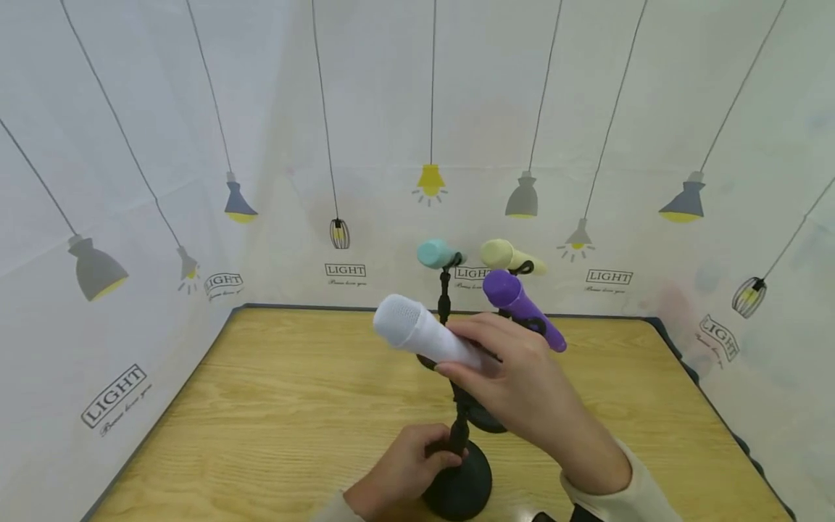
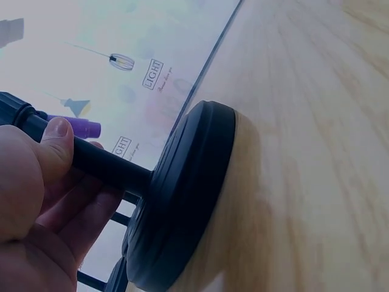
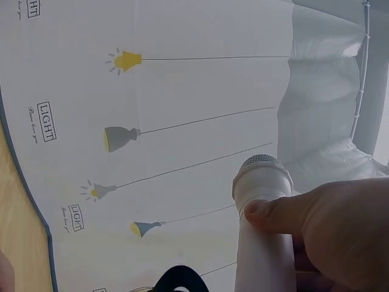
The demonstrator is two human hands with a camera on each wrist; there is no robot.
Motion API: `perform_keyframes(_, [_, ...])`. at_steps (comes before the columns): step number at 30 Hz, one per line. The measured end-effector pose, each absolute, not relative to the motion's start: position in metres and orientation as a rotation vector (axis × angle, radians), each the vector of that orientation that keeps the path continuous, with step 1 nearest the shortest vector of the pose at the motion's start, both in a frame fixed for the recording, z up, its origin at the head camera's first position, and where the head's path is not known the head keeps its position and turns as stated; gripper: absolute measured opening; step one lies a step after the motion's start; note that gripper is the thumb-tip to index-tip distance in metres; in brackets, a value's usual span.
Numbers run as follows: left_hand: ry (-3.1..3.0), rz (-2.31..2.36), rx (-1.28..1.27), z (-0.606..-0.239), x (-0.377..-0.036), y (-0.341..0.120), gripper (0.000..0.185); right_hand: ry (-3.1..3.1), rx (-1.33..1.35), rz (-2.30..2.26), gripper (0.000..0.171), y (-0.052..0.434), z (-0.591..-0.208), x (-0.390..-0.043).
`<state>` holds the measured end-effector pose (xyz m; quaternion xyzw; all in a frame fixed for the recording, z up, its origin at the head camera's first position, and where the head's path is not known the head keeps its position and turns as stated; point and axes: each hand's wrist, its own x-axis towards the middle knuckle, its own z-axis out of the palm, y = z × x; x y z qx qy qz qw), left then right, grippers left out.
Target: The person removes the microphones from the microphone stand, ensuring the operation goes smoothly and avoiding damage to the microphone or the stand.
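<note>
My right hand (image 1: 522, 384) grips a white microphone (image 1: 424, 330) by its body, head pointing up and left. In the right wrist view its thumb lies across the white body just below the mesh head. My left hand (image 1: 411, 464) holds the pole of the nearest black microphone stand (image 1: 459, 482), thumb and fingers around it above the round base (image 2: 188, 194), which stands on the table. The top of this stand is hidden behind the right hand and white microphone in the head view. A black curved clip (image 3: 180, 280) shows beside the microphone in the right wrist view.
Behind stand more black stands bearing a teal microphone (image 1: 437, 254), a pale yellow microphone (image 1: 505, 255) and a purple microphone (image 1: 522, 304). The wooden table (image 1: 280, 391) ends at a white curtain (image 1: 385, 130) printed with lamps, on the back and both sides.
</note>
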<state>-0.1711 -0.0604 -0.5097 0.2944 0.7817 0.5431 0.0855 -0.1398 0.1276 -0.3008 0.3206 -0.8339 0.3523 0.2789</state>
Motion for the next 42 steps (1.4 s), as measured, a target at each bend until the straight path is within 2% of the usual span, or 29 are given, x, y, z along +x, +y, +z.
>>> perform_keyframes(20, [2.337,1.592,0.712,-0.506,-0.175,-0.081,0.013,-2.433,0.513,1.094,0.032,0.166,-0.343,-0.136])
perform_keyframes(42, [2.370,1.621,0.653,-0.504,-0.187,-0.087,0.011,-2.789,-0.067,1.243,0.049,0.192,-0.410,-0.137])
